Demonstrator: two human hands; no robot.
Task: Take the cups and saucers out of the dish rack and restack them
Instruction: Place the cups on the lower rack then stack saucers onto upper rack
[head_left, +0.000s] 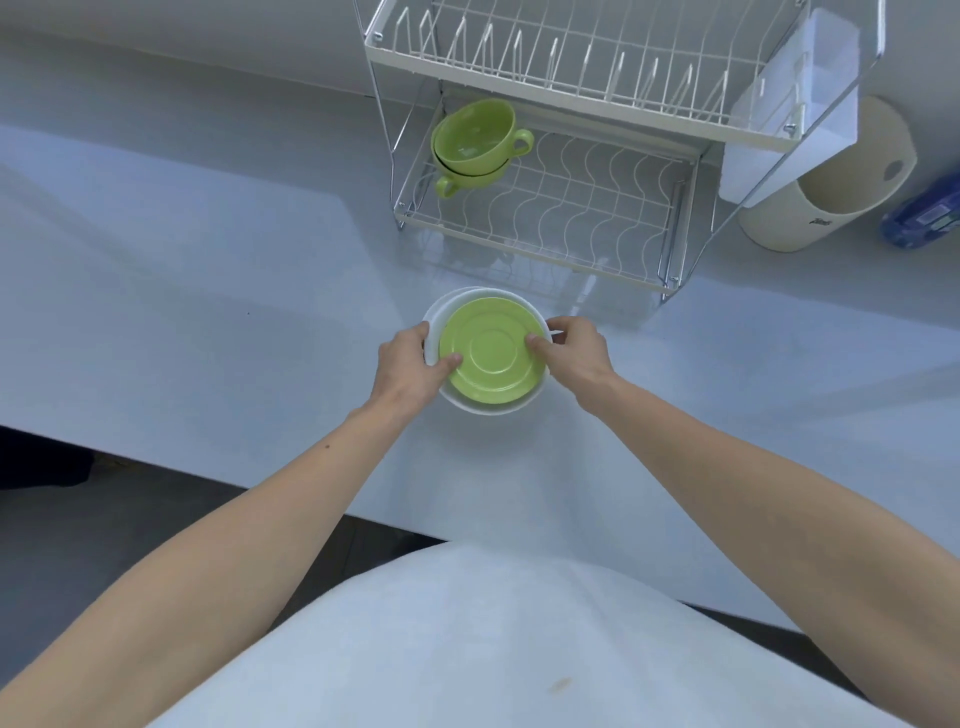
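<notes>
On the smooth worktop (208, 312) our left hand (410, 364) and right hand (576, 353) pinch round glossy saucers (491, 358), green atop white.

I count two green cups (475, 137), one green saucer (493, 358) and one dish rack (571, 218). I make out two white saucers (485, 408).

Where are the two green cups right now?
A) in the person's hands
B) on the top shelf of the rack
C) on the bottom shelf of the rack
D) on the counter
C: the green cups sit stacked, one in the other, on the bottom shelf of the rack, at its left end.
</notes>
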